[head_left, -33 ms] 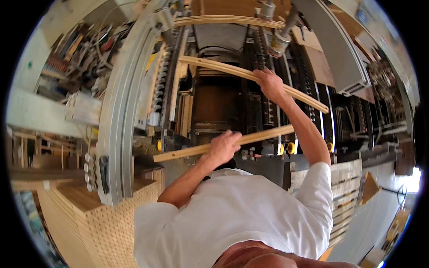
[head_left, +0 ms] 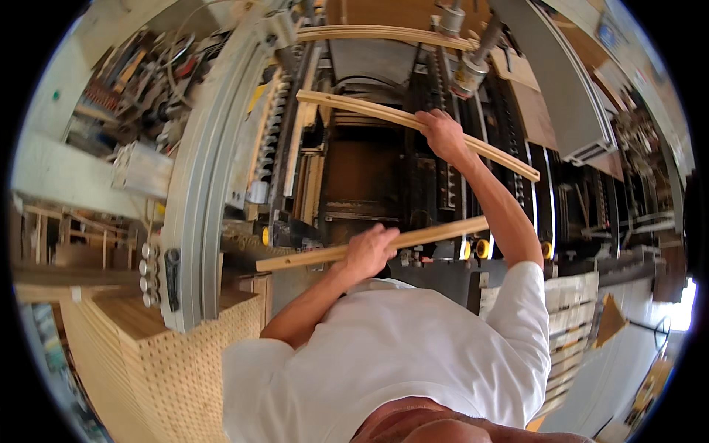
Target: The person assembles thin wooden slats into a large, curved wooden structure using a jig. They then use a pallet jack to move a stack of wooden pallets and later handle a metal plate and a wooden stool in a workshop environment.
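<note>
Near strip point(head_left: 428, 236) lower at right end; open gap to far strip point(head_left: 367, 110).

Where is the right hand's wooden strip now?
In the head view, the upper strip slants down rightward through the upper middle, in the right hand, beyond the lower strip at the left hand.

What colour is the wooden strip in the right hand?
Wooden strip in the right hand: pale yellowish tan. Best seen in the head view.
</note>
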Demonstrator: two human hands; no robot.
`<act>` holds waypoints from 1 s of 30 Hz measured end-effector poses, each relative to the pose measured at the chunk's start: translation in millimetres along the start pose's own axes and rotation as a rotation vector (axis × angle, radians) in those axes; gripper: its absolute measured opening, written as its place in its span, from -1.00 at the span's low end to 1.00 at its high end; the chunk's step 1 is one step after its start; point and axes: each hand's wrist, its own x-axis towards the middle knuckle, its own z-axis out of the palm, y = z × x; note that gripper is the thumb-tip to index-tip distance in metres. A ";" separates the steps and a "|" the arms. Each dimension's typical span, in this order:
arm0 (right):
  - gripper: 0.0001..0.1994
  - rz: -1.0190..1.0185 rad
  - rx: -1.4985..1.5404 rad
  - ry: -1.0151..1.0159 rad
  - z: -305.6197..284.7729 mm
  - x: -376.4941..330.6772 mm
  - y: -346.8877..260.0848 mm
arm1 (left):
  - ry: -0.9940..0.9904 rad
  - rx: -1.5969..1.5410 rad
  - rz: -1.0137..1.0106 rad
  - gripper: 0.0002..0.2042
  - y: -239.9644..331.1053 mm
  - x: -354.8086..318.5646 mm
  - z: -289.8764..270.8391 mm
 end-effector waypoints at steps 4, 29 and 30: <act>-0.71 -0.047 -0.048 -0.024 58.7 62.8 13.0 | -0.030 -0.052 -0.150 -0.65 14.3 -47.8 1.9; -0.79 -0.164 -0.270 0.126 101.2 136.2 52.9 | 0.502 -0.062 -0.687 -0.60 18.1 -142.7 46.8; -0.79 -0.176 -0.262 0.143 97.9 136.0 54.0 | 0.530 -0.089 -0.668 -0.60 22.9 -146.6 43.2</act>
